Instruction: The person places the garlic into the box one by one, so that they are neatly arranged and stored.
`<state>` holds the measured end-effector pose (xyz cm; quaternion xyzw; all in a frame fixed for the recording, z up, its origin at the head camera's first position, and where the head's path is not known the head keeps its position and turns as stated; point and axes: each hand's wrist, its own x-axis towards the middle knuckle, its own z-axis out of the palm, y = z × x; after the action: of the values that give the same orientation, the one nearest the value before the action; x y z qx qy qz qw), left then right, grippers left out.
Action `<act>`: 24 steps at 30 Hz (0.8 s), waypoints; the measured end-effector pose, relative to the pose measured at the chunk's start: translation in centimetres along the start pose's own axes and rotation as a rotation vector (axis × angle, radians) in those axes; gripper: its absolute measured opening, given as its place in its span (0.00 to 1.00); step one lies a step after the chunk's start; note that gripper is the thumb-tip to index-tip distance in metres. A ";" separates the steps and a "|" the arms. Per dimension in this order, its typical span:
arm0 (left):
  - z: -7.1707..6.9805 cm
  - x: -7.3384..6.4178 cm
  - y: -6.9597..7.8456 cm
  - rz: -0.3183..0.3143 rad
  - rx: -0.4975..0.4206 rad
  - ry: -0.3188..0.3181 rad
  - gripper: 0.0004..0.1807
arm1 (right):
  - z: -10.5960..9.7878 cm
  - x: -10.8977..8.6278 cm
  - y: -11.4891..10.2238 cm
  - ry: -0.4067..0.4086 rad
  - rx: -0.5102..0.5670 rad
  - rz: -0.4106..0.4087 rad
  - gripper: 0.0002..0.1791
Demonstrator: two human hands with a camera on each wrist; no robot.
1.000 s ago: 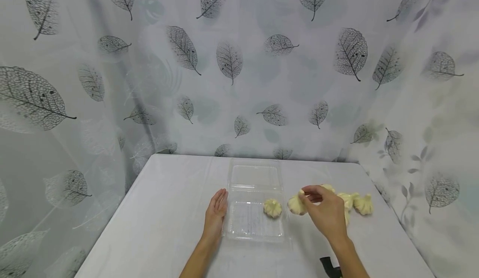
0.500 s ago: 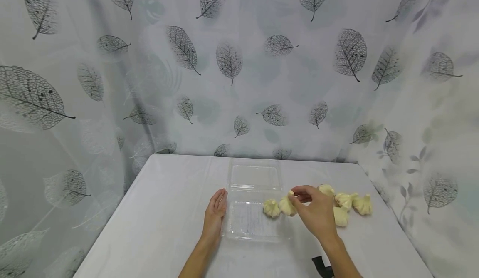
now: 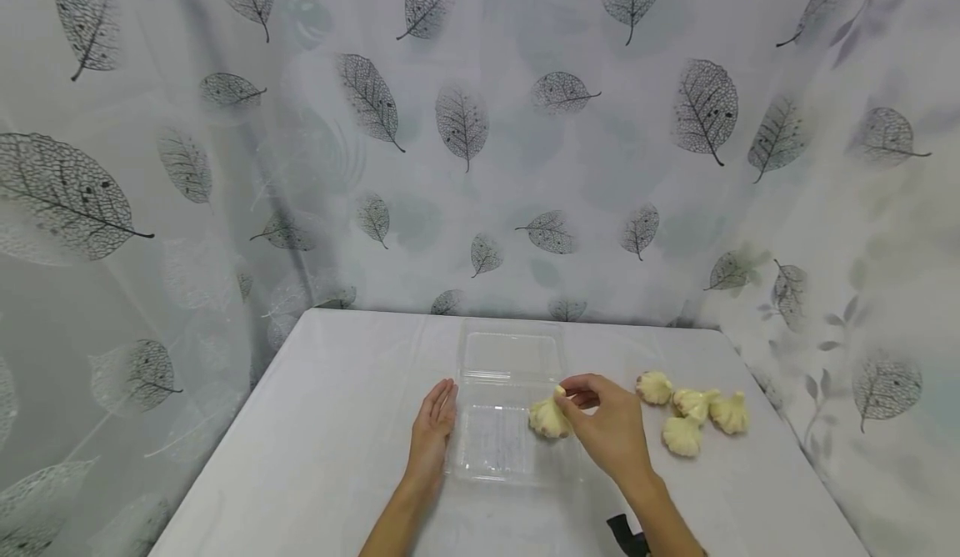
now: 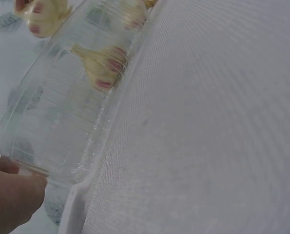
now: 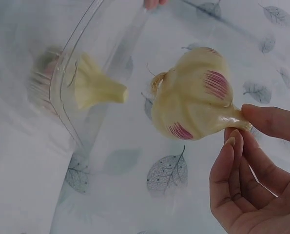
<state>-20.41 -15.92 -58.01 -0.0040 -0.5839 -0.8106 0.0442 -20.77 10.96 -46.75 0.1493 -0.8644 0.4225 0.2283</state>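
Note:
My right hand [image 3: 611, 428] pinches a garlic bulb [image 5: 196, 97] by its stem, between thumb and fingertips. The bulb is cream with purple streaks and hangs over the right part of a clear plastic clamshell box [image 3: 480, 444]. Inside the box sits another garlic bulb [image 5: 93, 87], seen through the plastic in the right wrist view; in the head view the held bulb mostly hides it. My left hand [image 3: 433, 424] rests along the box's left side with its fingers straight, and its thumb [image 4: 23, 192] touches the box edge in the left wrist view.
Several garlic bulbs [image 3: 682, 436] lie grouped on the white table [image 3: 337, 440] to the right of my right hand. The box's lid [image 3: 510, 353] lies open toward the back. A leaf-print curtain [image 3: 480, 190] hangs behind. Something black [image 3: 628, 534] shows beside the right wrist.
My right hand has carried the garlic bulb leftward, from beside the box to over its right part, in front of the bulb inside. The left hand has stayed in place.

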 end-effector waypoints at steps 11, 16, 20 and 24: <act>0.4 0.3 -0.2 0.000 -0.006 0.001 0.31 | 1.3 0.2 -0.6 -0.007 0.020 -0.034 0.11; 0.4 0.2 -0.3 -0.012 0.003 0.021 0.31 | 2.3 0.1 -0.5 -0.034 0.042 -0.007 0.12; 0.2 0.1 -0.2 -0.003 0.009 0.028 0.32 | 3.1 0.3 -0.8 -0.049 0.062 0.010 0.10; 0.1 0.1 -0.1 0.001 0.006 0.027 0.32 | 3.7 0.4 -1.0 -0.064 0.068 0.027 0.09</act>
<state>-20.53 -15.78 -58.04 0.0070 -0.5858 -0.8087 0.0526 -21.65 7.35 -47.88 0.1584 -0.8583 0.4497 0.1897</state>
